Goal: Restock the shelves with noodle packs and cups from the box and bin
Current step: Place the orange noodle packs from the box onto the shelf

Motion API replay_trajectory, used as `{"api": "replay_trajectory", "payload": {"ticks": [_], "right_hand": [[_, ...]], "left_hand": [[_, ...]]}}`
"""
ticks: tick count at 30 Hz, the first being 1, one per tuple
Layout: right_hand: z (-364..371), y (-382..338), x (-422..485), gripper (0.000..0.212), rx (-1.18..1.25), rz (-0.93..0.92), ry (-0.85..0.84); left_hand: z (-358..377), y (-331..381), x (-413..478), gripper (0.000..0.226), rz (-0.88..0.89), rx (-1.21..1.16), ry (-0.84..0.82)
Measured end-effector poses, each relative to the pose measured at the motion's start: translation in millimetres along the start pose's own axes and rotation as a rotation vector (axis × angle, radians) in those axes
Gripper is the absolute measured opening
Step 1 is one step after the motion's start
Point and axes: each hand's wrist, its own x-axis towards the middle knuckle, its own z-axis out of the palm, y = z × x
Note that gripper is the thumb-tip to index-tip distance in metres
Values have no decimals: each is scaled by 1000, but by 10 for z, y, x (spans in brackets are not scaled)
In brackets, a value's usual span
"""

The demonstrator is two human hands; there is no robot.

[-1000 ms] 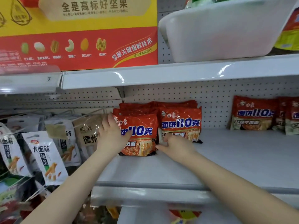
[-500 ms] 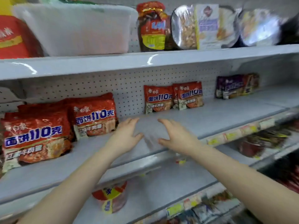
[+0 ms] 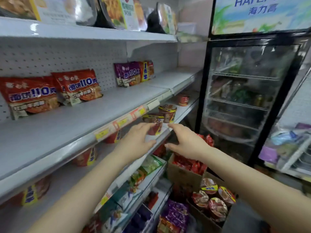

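Neither grip holds anything: the left hand (image 3: pixel 136 140) and right hand (image 3: pixel 186 142) reach forward side by side, fingers relaxed and spread wide, a small gap between them, in front of the edge of the middle shelf (image 3: pixel 117 121). Red noodle packs (image 3: pixel 50 93) stand on that shelf against the pegboard, purple packs (image 3: pixel 129 74) farther along. Noodle cups (image 3: pixel 166 112) sit on the shelf below. Down on the floor, a cardboard box (image 3: pixel 183 174) holds red packs, and a bin (image 3: pixel 213 197) beside it holds cups.
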Motion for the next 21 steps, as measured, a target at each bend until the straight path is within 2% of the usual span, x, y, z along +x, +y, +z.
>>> {"api": "replay_trajectory", "payload": {"ticks": [7, 11, 16, 21], "right_hand": [[52, 1002, -322, 87, 0, 322, -28], [243, 1363, -401, 90, 33, 489, -66], [557, 1674, -340, 89, 85, 613, -78], [902, 1931, -202, 79, 152, 703, -109]], "left_hand": [[778, 211, 754, 63, 69, -30, -278], [1123, 167, 1130, 62, 111, -37, -381], [1530, -52, 1571, 67, 111, -36, -526], [2002, -271, 1961, 65, 69, -75, -611]]}}
